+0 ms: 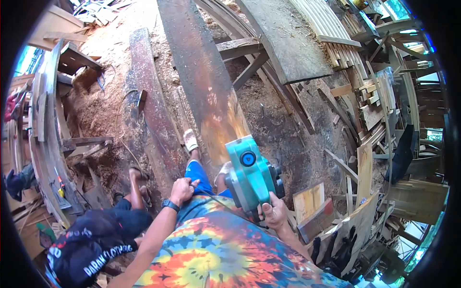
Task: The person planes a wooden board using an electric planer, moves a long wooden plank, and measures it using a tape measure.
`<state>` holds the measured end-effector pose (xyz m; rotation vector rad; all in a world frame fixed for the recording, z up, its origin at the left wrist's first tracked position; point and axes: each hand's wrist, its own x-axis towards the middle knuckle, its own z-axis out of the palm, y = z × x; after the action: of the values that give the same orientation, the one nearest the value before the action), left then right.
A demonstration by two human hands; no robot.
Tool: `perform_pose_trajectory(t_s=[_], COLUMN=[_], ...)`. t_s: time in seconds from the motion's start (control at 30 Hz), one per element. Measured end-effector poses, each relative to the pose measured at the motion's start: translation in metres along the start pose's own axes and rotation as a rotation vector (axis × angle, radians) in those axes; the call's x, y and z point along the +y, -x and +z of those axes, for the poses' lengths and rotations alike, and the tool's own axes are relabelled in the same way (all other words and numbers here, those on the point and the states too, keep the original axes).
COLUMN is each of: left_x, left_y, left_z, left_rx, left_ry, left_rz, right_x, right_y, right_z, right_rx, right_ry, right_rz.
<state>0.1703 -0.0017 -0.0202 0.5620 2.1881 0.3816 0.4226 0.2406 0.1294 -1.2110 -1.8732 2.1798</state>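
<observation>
Planer [250,170] in right hand [274,213]; floor [271,117] flanks right edge of plank [197,57].

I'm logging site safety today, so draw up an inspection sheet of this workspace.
Surface: long brown wooden plank, paler at its near end.
Job's things: teal-and-black handheld power planer, overlapping the plank's near end in view; contact unclear.
Clutter: pale wood shavings over the ground; stacked pale wooden slats at upper right.
Grips: right grip closed around the planer's handle; left grip closed on a thin dark cable.
Cables: that cable leads toward the planer; a thin brown cord lies on the shavings.
Surroundings: person in black printed shirt, bent low at left.
</observation>
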Motion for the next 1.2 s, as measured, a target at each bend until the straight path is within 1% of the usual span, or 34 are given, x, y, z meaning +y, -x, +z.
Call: perform_pose_trajectory(t_s=[0.03,0.13,0.17,0.27,0.3,0.43,0.53,0.57,0.63,0.73,0.83,0.87,0.9,1.0,1.03,1.13,1.17,1.2], left_x=[0.0,0.001,-0.002,-0.016,-0.021,-0.027,-0.054,-0.054,-0.043,-0.047,-0.045,-0.039,-0.034,-0.02,-0.01,-0.001,0.002,0.002], left_y=[-0.003,-0.009,-0.01,-0.016,-0.017,-0.016,-0.03,-0.029,-0.019,-0.016,-0.009,-0.005,-0.004,-0.003,-0.002,-0.007,-0.009,-0.011], left_z=[0.004,-0.005,-0.01,-0.029,-0.032,-0.056,-0.043,-0.043,-0.05,-0.042,-0.033,-0.033,-0.032,-0.019,-0.019,0.0,0.002,0.002], left_rx=[0.012,0.068,0.103,0.209,0.276,0.342,0.421,0.44,0.422,0.432,0.434,0.427,0.367,0.295,0.222,0.19,0.158,0.175], left_ry=[0.009,0.051,0.121,0.157,0.227,0.193,0.28,0.275,0.32,0.34,0.268,0.234,0.249,0.233,0.148,0.119,0.095,0.11], left_rz=[0.02,-0.01,-0.021,-0.065,-0.015,-0.064,-0.017,0.003,-0.019,-0.036,-0.038,-0.037,-0.067,0.023,0.027,0.148,0.117,0.109], right_x=[-0.003,-0.016,-0.029,-0.058,-0.068,-0.101,-0.137,-0.146,-0.158,-0.149,-0.114,-0.096,-0.078,-0.028,-0.025,-0.019,-0.02,-0.024], right_y=[-0.002,-0.026,-0.037,-0.08,-0.095,-0.166,-0.222,-0.238,-0.257,-0.231,-0.167,-0.141,-0.116,-0.045,-0.026,-0.008,-0.011,-0.019], right_z=[0.001,0.004,0.008,0.019,0.024,0.042,0.063,0.067,0.073,0.066,0.045,0.037,0.028,0.0,-0.005,-0.013,-0.013,-0.012], right_rx=[0.0,-0.019,-0.015,-0.022,-0.012,-0.025,-0.022,-0.029,-0.049,-0.059,-0.085,-0.054,-0.02,-0.029,-0.026,-0.035,-0.038,-0.041], right_ry=[0.016,0.025,0.035,0.031,0.052,0.105,0.068,0.072,0.083,0.087,0.018,0.007,-0.003,0.002,0.004,-0.044,-0.02,0.005], right_rz=[-0.004,-0.052,-0.076,-0.135,-0.155,-0.245,-0.29,-0.288,-0.277,-0.238,-0.172,-0.162,-0.156,-0.085,-0.03,0.019,0.003,-0.016])
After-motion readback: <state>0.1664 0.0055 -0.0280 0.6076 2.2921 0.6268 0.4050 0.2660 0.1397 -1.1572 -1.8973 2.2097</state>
